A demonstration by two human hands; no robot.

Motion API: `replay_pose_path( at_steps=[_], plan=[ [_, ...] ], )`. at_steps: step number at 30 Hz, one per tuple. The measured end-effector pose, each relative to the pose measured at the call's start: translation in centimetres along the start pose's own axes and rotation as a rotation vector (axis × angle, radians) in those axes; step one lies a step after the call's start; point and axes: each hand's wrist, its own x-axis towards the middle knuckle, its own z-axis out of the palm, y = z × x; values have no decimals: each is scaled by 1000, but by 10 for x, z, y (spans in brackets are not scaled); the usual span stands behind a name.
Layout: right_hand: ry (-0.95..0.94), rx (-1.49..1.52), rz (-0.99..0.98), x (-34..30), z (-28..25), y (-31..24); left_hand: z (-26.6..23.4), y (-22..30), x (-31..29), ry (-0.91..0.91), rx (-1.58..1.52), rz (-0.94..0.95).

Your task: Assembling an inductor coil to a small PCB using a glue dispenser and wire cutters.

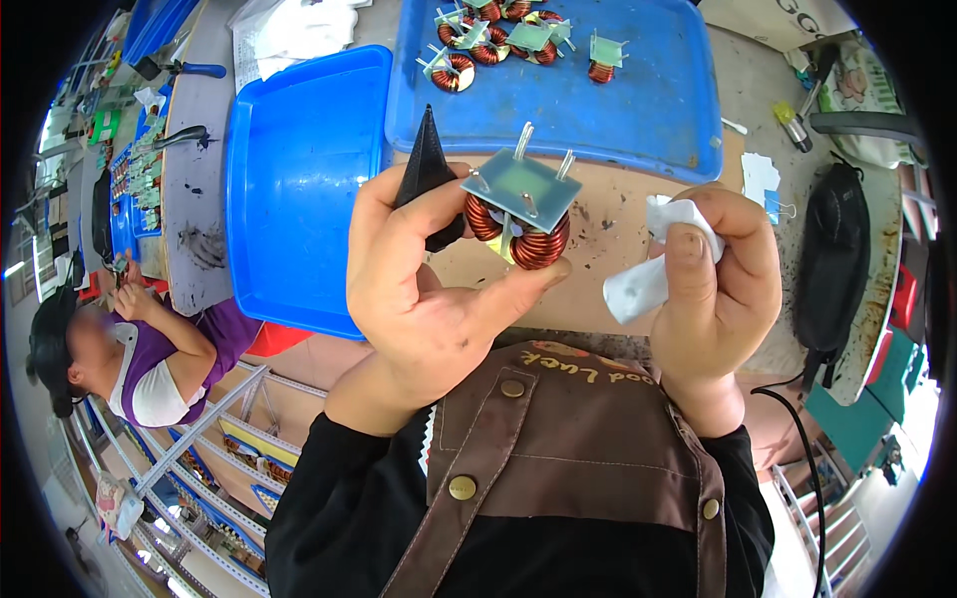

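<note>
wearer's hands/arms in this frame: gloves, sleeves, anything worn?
No gloves: left hand and right hand are bare, no rings or watch visible. Black long sleeves end at the wrists. A brown apron with brass snap buttons and stitched straps covers the chest between the arms.

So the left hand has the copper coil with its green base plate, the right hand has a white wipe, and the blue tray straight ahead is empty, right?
Not quite. The blue tray straight ahead is not empty: the head view shows several more copper coils with green plates at its far end. The rest stands: the left hand holds the copper coil with its green base plate, and the right hand holds the white wipe.
</note>
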Motion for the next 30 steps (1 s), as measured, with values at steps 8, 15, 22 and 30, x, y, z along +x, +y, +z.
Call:
replay_pose_path(
  at_steps=[8, 15, 22, 30],
  plan=[
    [-57, -350, -389, 2, 8, -10, -2, 7, -2, -58, -32, -56],
    [-98, -337, -467, 3, 13, -10, -1, 5, -3, -63, -56, -23],
    [-146, -358, -447, 1, 15, -12, -2, 5, -4, -67, 13, -4],
    [-134, -358, -438, 0, 17, -11, -1, 4, -4, -41, 125, 75]
  ],
)
